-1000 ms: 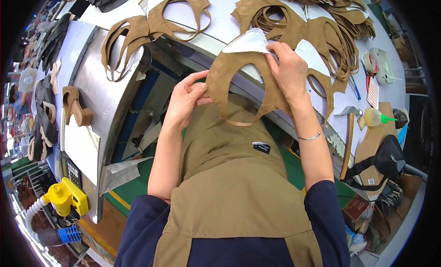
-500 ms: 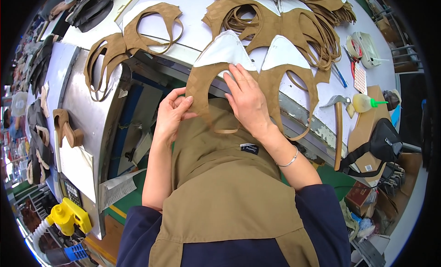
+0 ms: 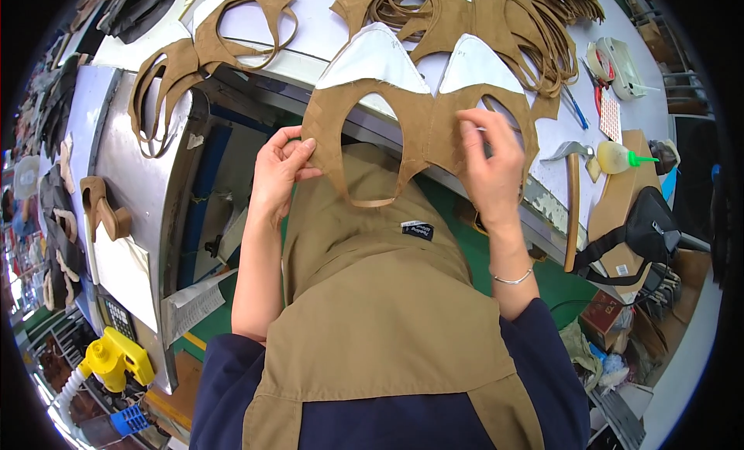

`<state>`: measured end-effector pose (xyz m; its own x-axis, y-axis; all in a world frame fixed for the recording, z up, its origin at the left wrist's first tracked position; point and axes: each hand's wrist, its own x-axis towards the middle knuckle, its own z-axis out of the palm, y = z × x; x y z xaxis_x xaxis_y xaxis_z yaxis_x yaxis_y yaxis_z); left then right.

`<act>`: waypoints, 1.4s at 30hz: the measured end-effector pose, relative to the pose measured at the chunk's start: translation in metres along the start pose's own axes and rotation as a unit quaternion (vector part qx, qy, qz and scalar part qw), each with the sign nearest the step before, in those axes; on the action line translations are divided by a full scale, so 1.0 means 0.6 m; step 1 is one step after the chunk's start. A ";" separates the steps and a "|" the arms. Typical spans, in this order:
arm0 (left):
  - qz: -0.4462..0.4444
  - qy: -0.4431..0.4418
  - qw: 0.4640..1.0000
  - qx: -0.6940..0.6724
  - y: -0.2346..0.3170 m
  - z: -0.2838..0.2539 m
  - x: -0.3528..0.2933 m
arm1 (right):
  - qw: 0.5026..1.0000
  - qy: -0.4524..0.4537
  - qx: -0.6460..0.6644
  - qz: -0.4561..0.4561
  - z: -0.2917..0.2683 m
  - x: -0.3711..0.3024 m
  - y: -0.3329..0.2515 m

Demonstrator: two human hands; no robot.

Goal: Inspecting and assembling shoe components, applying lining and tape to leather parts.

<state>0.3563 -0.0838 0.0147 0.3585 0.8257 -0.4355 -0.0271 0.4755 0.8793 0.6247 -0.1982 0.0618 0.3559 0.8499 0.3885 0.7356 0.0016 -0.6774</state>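
Over the near edge of the table [image 3: 314, 36], the brown piece [image 3: 428, 132] spreads out with its two looped halves side by side, its lower part overhanging toward the apron [image 3: 387, 303]. Half a second ago the right hand [image 3: 497, 167] lay flat across the middle of this piece; now it has shifted onto the right half, so the centre seam and the whole left loop are uncovered. Both white panels [image 3: 378, 59] show at the far side of the piece, and handling has, I judge, passed to its right half.

At the piece's left edge, the left hand [image 3: 283, 163] has stayed, thumb and forefinger pinched on the margin. The right hand is half curled, fingers bent toward the thumb; it is slightly blurred, and whether it grips the material or only hovers I cannot tell. Below the piece, both forearms reach upward, the right wearing a bracelet [image 3: 513, 279]. Beyond the piece lie similar brown pieces [image 3: 457, 28]; to its right, a hammer [image 3: 572, 210].
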 end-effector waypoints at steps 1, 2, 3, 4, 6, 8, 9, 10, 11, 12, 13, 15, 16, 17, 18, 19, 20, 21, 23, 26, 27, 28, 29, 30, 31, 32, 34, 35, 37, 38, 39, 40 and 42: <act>-0.002 0.002 1.000 0.004 0.003 0.001 -0.002 | 0.999 0.000 0.003 0.047 -0.010 0.000 0.007; -0.002 0.002 1.000 0.008 0.004 0.002 -0.001 | 0.999 0.001 0.001 0.049 -0.018 -0.003 0.012; 0.002 0.000 1.000 0.006 0.002 0.001 0.001 | 0.995 -0.004 0.025 0.098 -0.025 -0.005 0.016; 0.001 -0.001 1.000 0.006 0.003 0.001 0.001 | 0.988 -0.008 0.050 0.147 -0.030 -0.008 0.019; -0.003 -0.001 1.000 0.003 0.002 0.000 0.000 | 0.986 0.002 0.065 0.151 -0.035 -0.018 0.022; -0.002 -0.007 1.000 -0.003 0.001 0.000 0.000 | 0.974 -0.023 0.069 0.213 -0.044 -0.028 0.015; -0.001 -0.013 1.000 -0.009 0.000 0.000 0.000 | 0.974 -0.022 0.068 0.214 -0.047 -0.033 0.014; -0.001 -0.014 1.000 -0.009 0.001 0.001 -0.001 | 0.970 -0.039 0.069 0.232 -0.050 -0.038 0.013; -0.001 -0.009 1.000 -0.003 0.001 0.003 -0.003 | 0.964 -0.056 0.070 0.250 -0.053 -0.042 0.012; -0.001 -0.004 1.000 0.002 0.002 0.004 -0.004 | 0.964 -0.055 0.069 0.250 -0.055 -0.046 0.010; -0.001 -0.006 1.000 0.003 0.001 0.004 -0.003 | 0.963 -0.065 0.066 0.253 -0.057 -0.049 0.008; -0.002 -0.002 1.000 0.012 -0.003 0.003 -0.001 | 0.962 -0.072 0.062 0.256 -0.060 -0.055 0.007; -0.001 -0.005 1.000 0.012 -0.004 0.004 0.000 | 0.962 -0.084 0.059 0.252 -0.059 -0.060 0.008; -0.001 0.001 1.000 0.008 -0.005 0.004 0.001 | 0.962 -0.097 0.057 0.248 -0.058 -0.063 0.008; 0.000 0.007 1.000 0.005 -0.007 0.005 0.002 | 0.962 -0.096 0.056 0.248 -0.057 -0.065 0.006; 0.000 0.006 1.000 0.004 -0.009 0.005 0.004 | 0.966 -0.107 0.044 0.233 -0.056 -0.067 0.004; -0.001 0.007 1.000 0.012 -0.012 0.003 0.007 | 0.968 -0.118 0.031 0.219 -0.054 -0.069 0.002; -0.003 0.009 1.000 0.020 -0.014 0.004 0.009 | 0.966 -0.119 0.029 0.229 -0.052 -0.069 0.001; -0.002 0.012 1.000 0.026 -0.015 0.006 0.010 | 0.967 -0.116 0.025 0.224 -0.050 -0.070 0.000; 0.000 0.016 0.999 0.036 -0.022 0.005 0.013 | 0.967 -0.117 0.029 0.223 -0.047 -0.074 0.006; 0.001 0.015 0.999 0.041 -0.025 0.004 0.015 | 0.966 -0.120 0.036 0.226 -0.046 -0.074 0.007; 0.001 0.014 0.999 0.040 -0.025 0.004 0.017 | 0.966 -0.119 0.035 0.226 -0.046 -0.074 0.007; -0.001 0.021 0.999 0.044 -0.027 0.005 0.017 | 0.966 -0.121 0.036 0.225 -0.046 -0.074 0.007; -0.003 0.028 0.998 0.047 -0.027 0.006 0.018 | 0.966 -0.122 0.037 0.225 -0.045 -0.073 0.007; -0.002 0.028 0.998 0.048 -0.025 0.007 0.019 | 0.966 -0.121 0.037 0.225 -0.045 -0.073 0.007; -0.005 0.031 0.999 0.044 -0.023 0.010 0.018 | 0.965 -0.123 0.036 0.228 -0.044 -0.074 0.008; -0.006 0.034 0.999 0.042 -0.020 0.013 0.019 | 0.964 -0.125 0.037 0.231 -0.043 -0.073 0.009; -0.008 0.036 0.998 0.043 -0.019 0.011 0.018 | 0.963 -0.130 0.041 0.232 -0.041 -0.071 0.008; -0.008 0.039 0.998 0.042 -0.021 0.011 0.017 | 0.963 -0.136 0.051 0.226 -0.040 -0.070 0.007; -0.003 0.043 0.998 0.038 -0.025 0.010 0.022 | 0.962 -0.131 0.052 0.232 -0.038 -0.073 0.008; 0.010 0.038 0.998 0.044 -0.019 0.013 0.023 | 0.962 -0.125 0.054 0.238 -0.036 -0.074 0.007; 0.022 0.037 0.998 0.051 -0.009 0.019 0.028 | 0.963 -0.128 0.063 0.228 -0.034 -0.075 0.005; 0.068 0.037 0.995 0.070 0.011 0.031 0.036 | 0.964 -0.103 0.071 0.236 -0.031 -0.076 0.005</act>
<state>0.3814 -0.0684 0.0148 0.2915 0.9017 -0.3193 0.0615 0.3154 0.9470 0.6213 -0.2468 0.0540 0.4993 0.8599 -0.1057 0.4283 -0.3510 -0.8327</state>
